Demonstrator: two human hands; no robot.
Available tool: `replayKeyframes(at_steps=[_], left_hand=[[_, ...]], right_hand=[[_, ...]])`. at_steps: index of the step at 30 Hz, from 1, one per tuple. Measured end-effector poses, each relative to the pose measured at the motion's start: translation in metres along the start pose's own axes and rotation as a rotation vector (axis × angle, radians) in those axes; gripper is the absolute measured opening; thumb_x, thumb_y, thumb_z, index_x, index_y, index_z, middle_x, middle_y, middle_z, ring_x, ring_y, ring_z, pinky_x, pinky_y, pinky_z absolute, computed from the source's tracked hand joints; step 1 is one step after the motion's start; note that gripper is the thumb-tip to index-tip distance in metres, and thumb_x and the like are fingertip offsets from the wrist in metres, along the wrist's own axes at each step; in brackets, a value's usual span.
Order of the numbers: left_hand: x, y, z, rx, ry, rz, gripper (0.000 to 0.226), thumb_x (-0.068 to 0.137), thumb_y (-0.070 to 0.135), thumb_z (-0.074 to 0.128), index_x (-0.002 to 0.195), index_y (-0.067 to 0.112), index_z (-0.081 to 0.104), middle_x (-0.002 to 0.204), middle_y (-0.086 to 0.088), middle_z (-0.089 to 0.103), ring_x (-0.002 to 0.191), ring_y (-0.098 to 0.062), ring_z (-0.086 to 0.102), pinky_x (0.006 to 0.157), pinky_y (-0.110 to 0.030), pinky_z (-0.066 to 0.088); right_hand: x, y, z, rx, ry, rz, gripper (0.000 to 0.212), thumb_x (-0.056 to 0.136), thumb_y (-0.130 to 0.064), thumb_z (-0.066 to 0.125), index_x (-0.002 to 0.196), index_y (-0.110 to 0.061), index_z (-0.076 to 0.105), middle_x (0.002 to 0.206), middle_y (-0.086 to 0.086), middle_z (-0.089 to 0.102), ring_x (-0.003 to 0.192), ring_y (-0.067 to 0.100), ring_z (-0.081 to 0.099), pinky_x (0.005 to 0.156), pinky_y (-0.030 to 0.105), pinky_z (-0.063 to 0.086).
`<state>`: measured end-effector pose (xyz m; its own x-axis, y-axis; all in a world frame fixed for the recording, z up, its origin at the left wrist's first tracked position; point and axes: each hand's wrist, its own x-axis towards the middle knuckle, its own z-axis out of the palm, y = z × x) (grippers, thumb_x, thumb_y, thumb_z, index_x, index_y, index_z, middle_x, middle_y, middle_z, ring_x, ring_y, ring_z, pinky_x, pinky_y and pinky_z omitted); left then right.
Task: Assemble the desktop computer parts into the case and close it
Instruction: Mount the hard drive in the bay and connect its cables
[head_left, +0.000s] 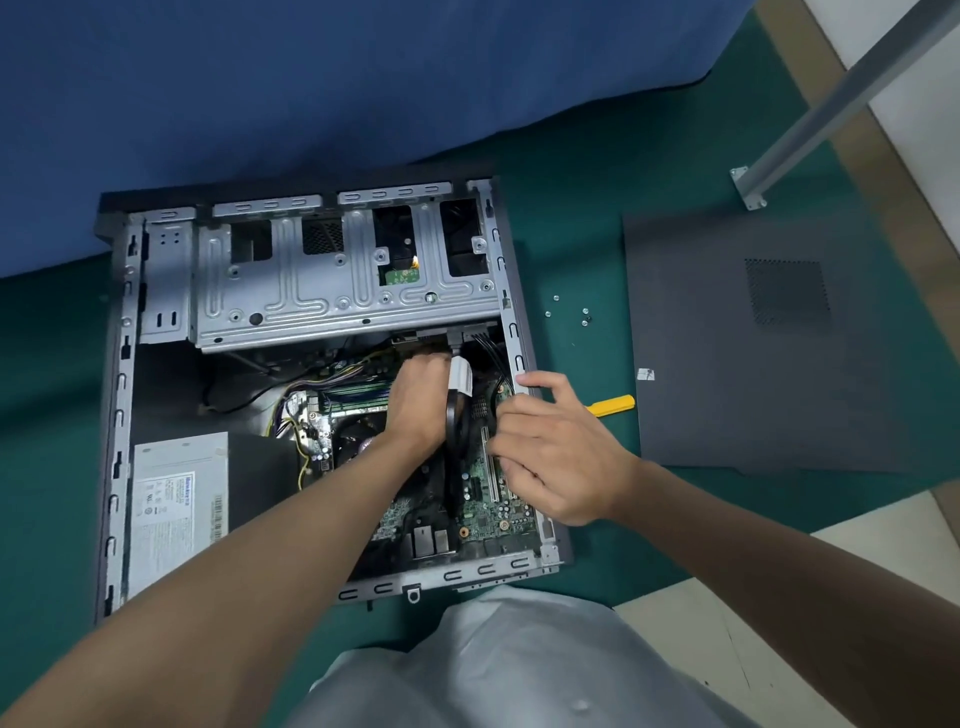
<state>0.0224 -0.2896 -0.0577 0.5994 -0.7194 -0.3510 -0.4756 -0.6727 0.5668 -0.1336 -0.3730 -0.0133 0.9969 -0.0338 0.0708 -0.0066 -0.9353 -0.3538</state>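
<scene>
Case (120, 395) open, lying flat | left hand (418, 400): fingers curled under drive cage (291, 291), grasp unclear | right hand (556, 452): fingers bent over motherboard (488, 514), grasp unclear | side panel (727, 364) apart, right.

- We see the case (511, 332) lying on its side on the green mat (571, 234), open face up, its cover off.
- Inside, a silver drive cage (311, 291) spans the far end, a grey power supply (171, 499) sits near left, and the green motherboard (488, 499) lies to the right.
- A black cable (457, 426) with a white label loops above the board.
- The dark side panel (753, 364) lies flat to the right, apart from the case, with small screws (584, 317) between them.
</scene>
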Motion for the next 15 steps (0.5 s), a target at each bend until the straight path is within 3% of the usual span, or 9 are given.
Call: replayKeyframes(at_steps=[3,6,10,15], left_hand=[[0.003,0.001,-0.005,0.113,0.012,-0.01,0.026,0.078,-0.01,0.054,0.062,0.011,0.051,0.079,-0.017,0.063,0.08,-0.036,0.061,0.06,-0.034,0.035],[0.009,-0.001,-0.009,0.122,0.025,-0.043,0.014,0.081,-0.008,0.055,0.074,0.001,0.064,0.086,-0.025,0.066,0.085,-0.044,0.061,0.064,-0.033,0.034],[0.015,-0.005,-0.008,0.178,-0.014,-0.017,0.042,0.081,-0.007,0.053,0.056,0.021,0.036,0.083,-0.021,0.063,0.086,-0.043,0.062,0.065,-0.034,0.035],[0.021,-0.006,-0.007,0.239,-0.029,-0.004,0.046,0.08,-0.011,0.051,0.055,0.023,0.033,0.089,-0.026,0.067,0.087,-0.043,0.063,0.067,-0.035,0.037]], right_hand=[[0.0,0.001,0.0,-0.002,-0.002,0.0,0.028,0.085,-0.018,0.043,0.074,-0.011,0.067,0.066,-0.003,0.052,0.082,0.019,0.056,0.11,0.038,0.02],[0.0,0.0,0.0,0.005,0.004,0.0,0.028,0.085,-0.017,0.042,0.073,-0.01,0.066,0.067,-0.002,0.053,0.082,0.021,0.057,0.11,0.037,0.019],[0.0,0.001,0.001,0.007,0.009,0.001,0.029,0.085,-0.017,0.04,0.071,-0.009,0.065,0.066,-0.001,0.053,0.082,0.021,0.057,0.11,0.037,0.019],[-0.001,0.001,0.003,0.017,0.027,0.011,0.031,0.086,-0.017,0.039,0.072,-0.009,0.065,0.067,-0.001,0.054,0.082,0.021,0.057,0.111,0.036,0.019]])
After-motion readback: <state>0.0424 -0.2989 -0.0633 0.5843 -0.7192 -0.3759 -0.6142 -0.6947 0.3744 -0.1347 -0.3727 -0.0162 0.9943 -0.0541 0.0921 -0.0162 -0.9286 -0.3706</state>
